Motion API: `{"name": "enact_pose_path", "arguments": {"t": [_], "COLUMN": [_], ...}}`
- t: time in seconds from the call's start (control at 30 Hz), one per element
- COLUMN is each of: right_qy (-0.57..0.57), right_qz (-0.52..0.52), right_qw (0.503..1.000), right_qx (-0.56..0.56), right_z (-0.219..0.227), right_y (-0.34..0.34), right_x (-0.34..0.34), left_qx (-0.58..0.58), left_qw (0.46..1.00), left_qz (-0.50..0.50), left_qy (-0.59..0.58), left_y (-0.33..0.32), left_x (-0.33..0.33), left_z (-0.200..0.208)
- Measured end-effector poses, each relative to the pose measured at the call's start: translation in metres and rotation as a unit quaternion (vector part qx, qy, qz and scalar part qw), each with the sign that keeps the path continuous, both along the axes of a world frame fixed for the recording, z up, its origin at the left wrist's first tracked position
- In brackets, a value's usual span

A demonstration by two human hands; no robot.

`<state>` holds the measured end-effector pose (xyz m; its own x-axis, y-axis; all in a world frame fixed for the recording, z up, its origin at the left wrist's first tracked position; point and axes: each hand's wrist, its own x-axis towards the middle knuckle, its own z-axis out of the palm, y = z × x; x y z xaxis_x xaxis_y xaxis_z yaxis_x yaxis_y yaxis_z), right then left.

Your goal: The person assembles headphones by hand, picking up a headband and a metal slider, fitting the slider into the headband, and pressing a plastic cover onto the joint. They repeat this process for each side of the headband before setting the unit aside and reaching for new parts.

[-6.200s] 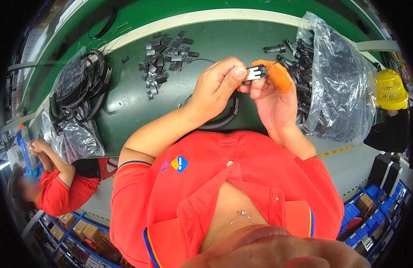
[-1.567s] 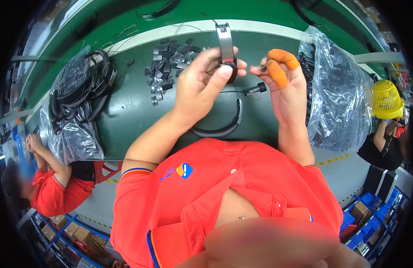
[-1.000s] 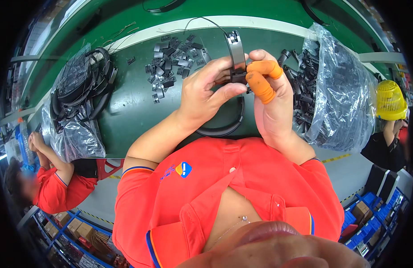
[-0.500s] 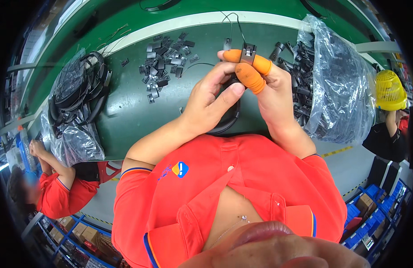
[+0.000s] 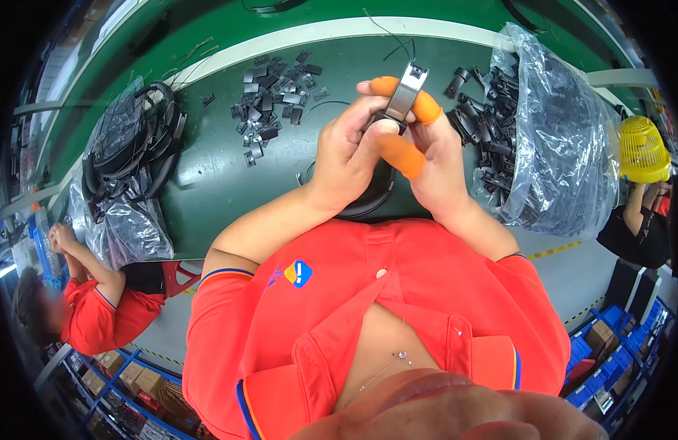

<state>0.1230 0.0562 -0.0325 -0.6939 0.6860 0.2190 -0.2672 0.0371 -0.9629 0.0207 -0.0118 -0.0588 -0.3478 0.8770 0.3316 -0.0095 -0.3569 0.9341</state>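
Note:
A black headphone headband (image 5: pixel 377 202) curves down in front of my chest, and a glossy dark end piece (image 5: pixel 406 94) points up and away at its far end. My left hand (image 5: pixel 345 155) is closed round the band just below that piece, thumb on top. With orange finger covers on thumb and forefinger, my right hand (image 5: pixel 436 150) pinches the same end, its forefinger behind the piece. Thin black wires (image 5: pixel 400 45) stick out beyond the end piece. My fingers hide the joint between band and end piece.
Small dark plastic plates (image 5: pixel 269 95) lie scattered on the green table (image 5: pixel 214 161). At right, a clear plastic bag (image 5: pixel 548 139) spills black parts (image 5: pixel 494 147). Headbands (image 5: pixel 137 143) pile up at left on plastic wrap. A co-worker (image 5: pixel 108 308) sits at left; a yellow basket-like object (image 5: pixel 642 149) is at right.
The end piece has tilted and now shows its long glossy side. My right thumb has slid down and left off the piece; the wires have shifted with it.

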Motion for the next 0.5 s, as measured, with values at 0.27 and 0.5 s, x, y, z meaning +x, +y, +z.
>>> {"name": "enact_pose_path", "arguments": {"t": [0.27, 0.5], "right_qy": [-0.072, -0.026], "right_qz": [0.041, 0.073], "right_qw": [0.986, 0.978], "right_qx": [0.148, 0.195], "right_z": [0.0, 0.0], "right_y": [0.018, 0.013], "right_x": [0.019, 0.024], "left_qx": [-0.123, -0.033], "left_qw": [0.945, 0.978], "left_qz": [-0.175, -0.006], "left_qy": [-0.247, 0.204], "left_y": [-0.008, -0.014], "left_x": [-0.008, 0.007], "left_z": [0.019, 0.016]}}
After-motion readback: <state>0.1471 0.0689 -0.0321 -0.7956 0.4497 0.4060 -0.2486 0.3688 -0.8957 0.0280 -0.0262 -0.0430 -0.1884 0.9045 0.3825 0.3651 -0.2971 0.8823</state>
